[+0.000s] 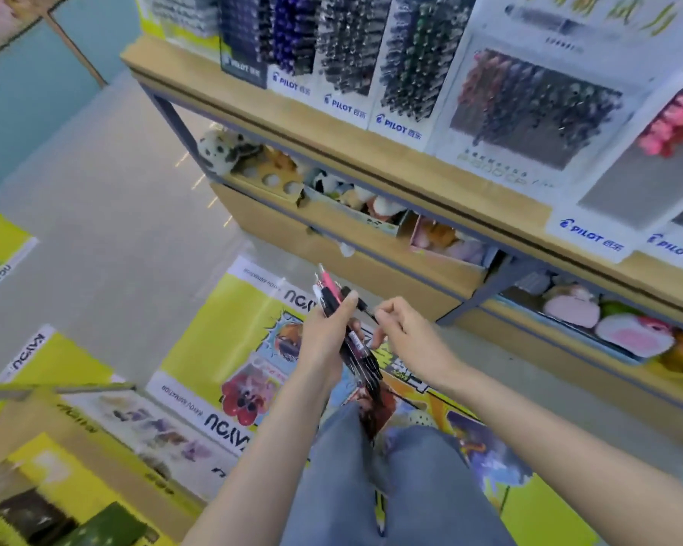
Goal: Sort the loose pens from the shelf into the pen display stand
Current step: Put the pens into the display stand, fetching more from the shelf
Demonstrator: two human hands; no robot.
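Pens in left hand partly hidden behind fingers; count was unclear. Display stands were blurred. Rightmost stand cut off by edge.

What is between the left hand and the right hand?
In the head view, one dark pen bridges the gap: it sticks out of the pen bundle held by the left hand, and the right hand pinches its tip.

"PILOT" was printed in blue on the white bases of the pen display stands; "KAYOU" was read, upside down, on the yellow floor posters.
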